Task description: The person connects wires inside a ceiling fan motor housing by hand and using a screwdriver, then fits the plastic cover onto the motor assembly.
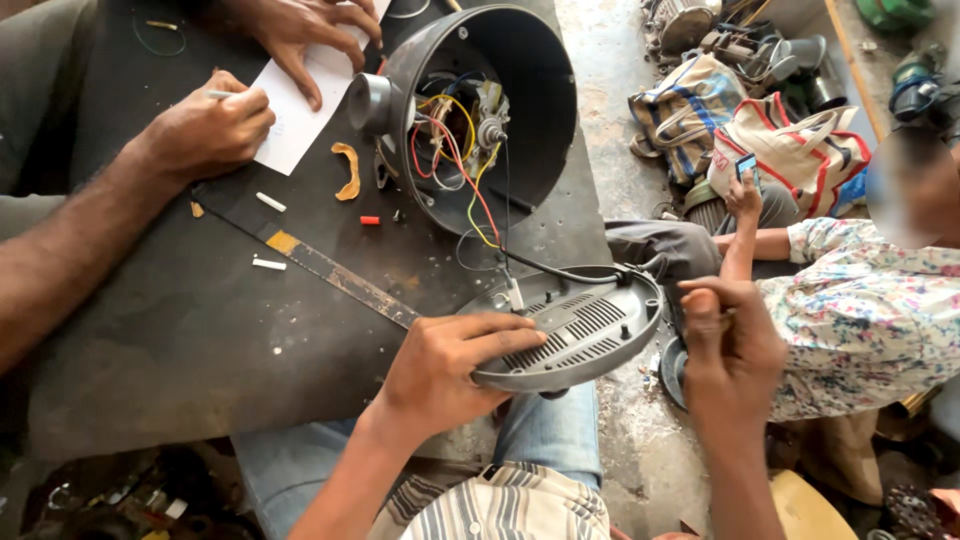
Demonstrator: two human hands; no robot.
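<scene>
From the head camera, the left hand [447,372] lies spread over the near rim of a grey plastic base cover [575,330], fingers flat on its slotted top and thumb under the edge, gripping it where it hangs off the near right edge of the dark worktable [190,330]. The right hand [732,350] is closed in a fist just right of the cover; whether it holds a tool or anything else cannot be told from this angle.

The cover is a shallow round disc with rows of vent slots and small raised posts. A black cord [560,268] and thin coloured wires [462,165], red, yellow and blue, run from it up into the open appliance housing [505,110], a dark round drum lying on its side farther back, with a small motor shaft and metal brackets showing inside.

The risk, as I judge it, is strain on those wires: the cover sits half off the table, and if it tips or is pulled nearer, the thin leads could tear from their joints, or the drum could roll.

At the far left another person's hand [205,130] writes on white paper [310,100] while a second hand steadies the sheet. A worn metal ruler [330,275], a curled orange scrap [349,170] and small white bits lie on the matte, scuffed tabletop.
</scene>
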